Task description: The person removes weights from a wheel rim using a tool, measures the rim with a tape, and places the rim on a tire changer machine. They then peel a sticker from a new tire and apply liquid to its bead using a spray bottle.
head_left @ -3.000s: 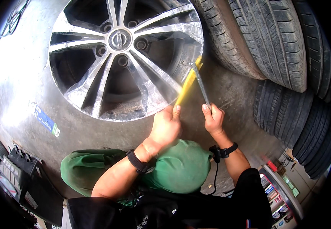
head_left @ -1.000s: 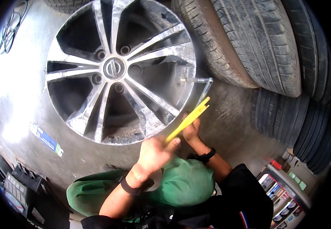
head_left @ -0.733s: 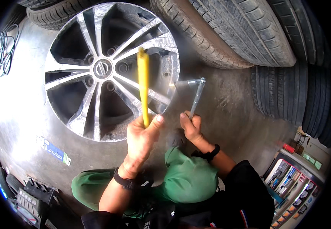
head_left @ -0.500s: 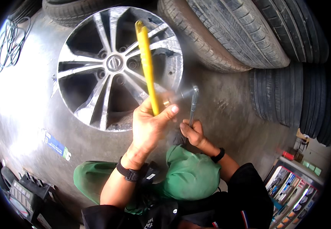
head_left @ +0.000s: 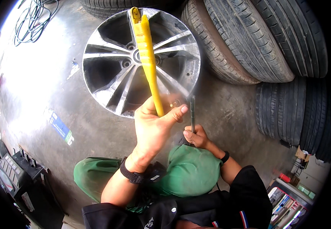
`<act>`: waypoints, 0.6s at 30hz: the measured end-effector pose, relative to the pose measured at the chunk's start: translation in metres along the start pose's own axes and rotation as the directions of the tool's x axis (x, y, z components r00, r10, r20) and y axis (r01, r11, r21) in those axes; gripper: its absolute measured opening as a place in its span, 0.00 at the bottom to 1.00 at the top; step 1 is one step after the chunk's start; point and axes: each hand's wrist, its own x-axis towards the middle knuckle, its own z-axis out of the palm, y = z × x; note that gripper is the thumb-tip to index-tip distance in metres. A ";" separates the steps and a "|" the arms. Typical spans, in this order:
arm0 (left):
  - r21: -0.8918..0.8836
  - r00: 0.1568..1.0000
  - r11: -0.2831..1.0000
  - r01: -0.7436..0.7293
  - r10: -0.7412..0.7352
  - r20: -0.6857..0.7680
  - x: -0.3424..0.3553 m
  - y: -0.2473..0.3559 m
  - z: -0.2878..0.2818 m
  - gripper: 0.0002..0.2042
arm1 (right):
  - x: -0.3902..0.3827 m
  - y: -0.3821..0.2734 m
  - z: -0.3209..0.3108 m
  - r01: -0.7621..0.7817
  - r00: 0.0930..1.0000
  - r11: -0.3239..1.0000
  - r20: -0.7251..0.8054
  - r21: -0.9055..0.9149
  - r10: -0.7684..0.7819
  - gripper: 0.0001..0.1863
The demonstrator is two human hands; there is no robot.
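Raised higher, the left hand [head_left: 154,128] grips a yellow bar [head_left: 148,57] masking the alloy wheel [head_left: 108,76]; right hand [head_left: 196,136] clasps a metal rod [head_left: 192,112].

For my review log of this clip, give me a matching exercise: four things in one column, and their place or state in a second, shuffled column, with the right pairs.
Things:
1. yellow bar
2. dark thin tool
3. alloy wheel
4. tyres

Places or states:
A. lying flat on the concrete floor, no tyre on it
B. held raised in the left hand
C. piled at the upper right
D. held upright by the right hand, near the wheel's rim

Pairs: 1-B, 2-D, 3-A, 4-C
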 end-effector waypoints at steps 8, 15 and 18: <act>-0.022 1.000 1.000 0.000 0.000 -0.004 -0.008 0.005 0.002 0.15 | -0.003 0.007 -0.007 0.025 1.000 0.997 0.020 -0.071 -0.024 0.24; -0.021 1.000 0.999 -0.025 0.025 -0.015 -0.010 0.011 0.001 0.14 | -0.005 -0.008 -0.003 0.053 0.999 0.978 0.003 -0.203 -0.053 0.24; -0.020 0.999 0.999 -0.047 0.046 -0.022 -0.009 0.014 -0.001 0.13 | -0.010 -0.010 -0.010 0.109 0.991 0.923 -0.032 -0.368 -0.130 0.25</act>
